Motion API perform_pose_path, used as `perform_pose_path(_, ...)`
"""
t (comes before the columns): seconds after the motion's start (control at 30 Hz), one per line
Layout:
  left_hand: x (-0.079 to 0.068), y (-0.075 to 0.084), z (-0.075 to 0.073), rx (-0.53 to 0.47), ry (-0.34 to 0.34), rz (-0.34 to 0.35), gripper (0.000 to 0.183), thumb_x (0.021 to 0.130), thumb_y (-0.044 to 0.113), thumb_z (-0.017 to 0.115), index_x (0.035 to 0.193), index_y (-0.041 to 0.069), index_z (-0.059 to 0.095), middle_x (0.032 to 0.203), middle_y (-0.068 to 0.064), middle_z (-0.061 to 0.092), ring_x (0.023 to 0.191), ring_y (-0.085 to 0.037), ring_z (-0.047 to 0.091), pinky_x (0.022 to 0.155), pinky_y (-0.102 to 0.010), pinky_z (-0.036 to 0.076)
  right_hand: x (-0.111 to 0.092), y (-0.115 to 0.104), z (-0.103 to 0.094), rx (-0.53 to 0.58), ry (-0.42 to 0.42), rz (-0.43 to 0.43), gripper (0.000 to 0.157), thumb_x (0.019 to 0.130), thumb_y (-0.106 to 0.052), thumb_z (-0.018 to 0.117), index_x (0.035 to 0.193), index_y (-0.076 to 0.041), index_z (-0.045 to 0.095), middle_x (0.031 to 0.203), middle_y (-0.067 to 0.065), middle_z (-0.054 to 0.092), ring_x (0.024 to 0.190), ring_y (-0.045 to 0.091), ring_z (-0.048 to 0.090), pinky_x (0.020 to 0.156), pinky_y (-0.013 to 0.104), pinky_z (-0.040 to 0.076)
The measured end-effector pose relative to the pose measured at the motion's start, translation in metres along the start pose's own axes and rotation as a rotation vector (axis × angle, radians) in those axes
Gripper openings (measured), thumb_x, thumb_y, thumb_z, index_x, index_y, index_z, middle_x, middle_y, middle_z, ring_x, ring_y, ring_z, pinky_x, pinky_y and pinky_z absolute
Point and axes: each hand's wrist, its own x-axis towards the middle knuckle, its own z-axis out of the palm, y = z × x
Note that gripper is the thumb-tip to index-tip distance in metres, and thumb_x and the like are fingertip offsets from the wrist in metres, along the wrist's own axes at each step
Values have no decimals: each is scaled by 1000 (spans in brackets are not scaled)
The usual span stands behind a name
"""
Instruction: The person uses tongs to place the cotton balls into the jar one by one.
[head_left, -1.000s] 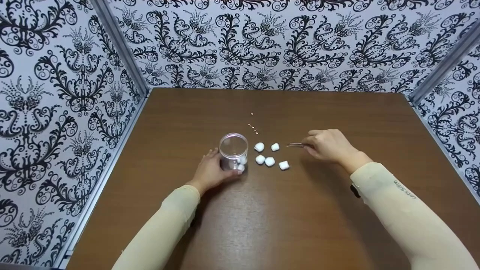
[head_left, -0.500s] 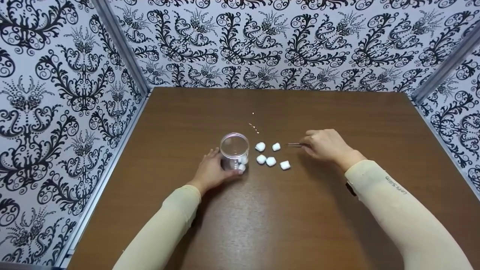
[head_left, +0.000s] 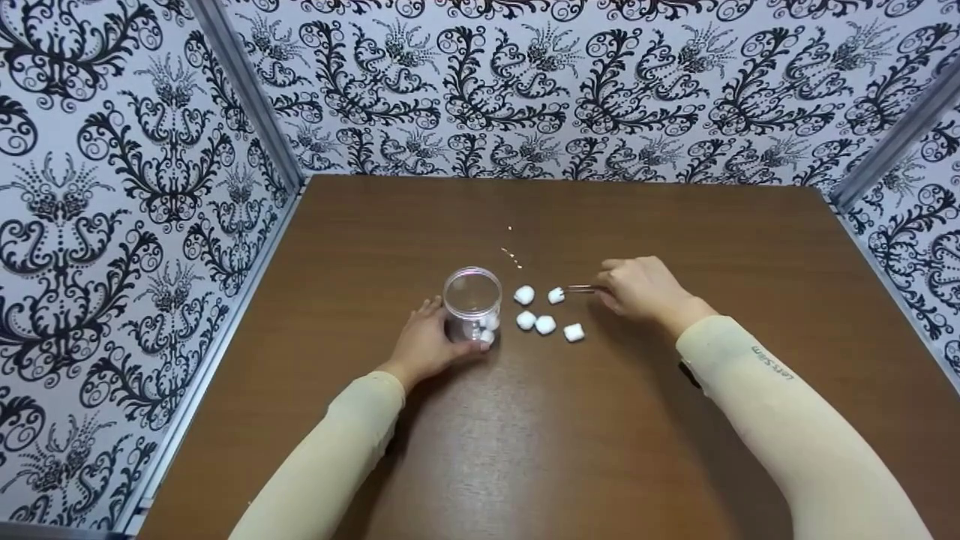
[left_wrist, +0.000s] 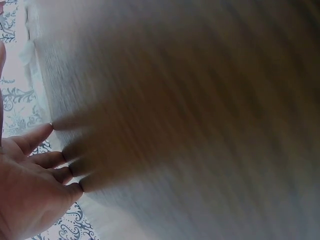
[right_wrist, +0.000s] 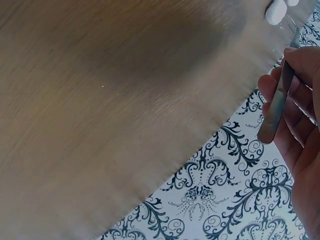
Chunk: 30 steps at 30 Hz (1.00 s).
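Observation:
My left hand (head_left: 429, 341) holds a clear, open-topped plastic jar (head_left: 472, 294) upright on the table, thumb along its near side. Several white puffs, which look like cotton balls, lie inside it. In the left wrist view, the fingertips of my left hand (left_wrist: 37, 185) meet the tabletop. My right hand (head_left: 643, 292) pinches metal tweezers (head_left: 580, 289), pointing left. Their tips are at a small cotton ball (head_left: 556, 295); whether they grip it I cannot tell. The right wrist view shows the tweezers (right_wrist: 276, 110) between thumb and fingers, near a cotton ball (right_wrist: 276, 12).
More cotton balls lie between jar and tweezers: one (head_left: 524, 295) behind, a close pair (head_left: 545, 325) in front, and one (head_left: 574, 332) nearer the right hand. Small bright specks (head_left: 512, 256) mark the brown table (head_left: 480, 450) behind the jar. Patterned walls (head_left: 547, 90) stand behind and beside.
My right hand has moved left, bringing the tweezers' tips from beside the small cotton ball onto it. The left hand still holds the jar; the view has shifted slightly.

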Motion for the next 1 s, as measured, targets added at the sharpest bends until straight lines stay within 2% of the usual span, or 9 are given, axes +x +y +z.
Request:
perform_pose_path(0.33, 0, 0, 1, 3, 15, 9, 97, 79, 63, 84, 154, 11, 52, 161, -25, 45, 157, -43, 30, 130, -61, 18, 2, -2, 5, 17, -49, 18, 7, 89, -18, 79, 90, -11, 77, 77, 5, 61, 60, 29, 60, 54, 51, 50)
perform_pose_path(0.77, 0, -1, 1, 2, 14, 12, 98, 78, 64, 84, 154, 11, 52, 161, -26, 43, 157, -43, 30, 130, -61, 18, 6, -6, 6, 10, -89, 18, 9, 90, -18, 78, 88, -10, 76, 76, 5, 60, 60, 29, 59, 56, 52, 51)
perform_pose_path(1.0, -1, 0, 1, -14, 5, 2, 99, 79, 63, 84, 155, 10, 50, 163, -23, 42, 158, -42, 28, 131, -59, 16, 6, -8, 8, -28, -45, -5, 9, 87, -16, 78, 82, -8, 76, 76, 5, 63, 56, 26, 59, 50, 49, 50)
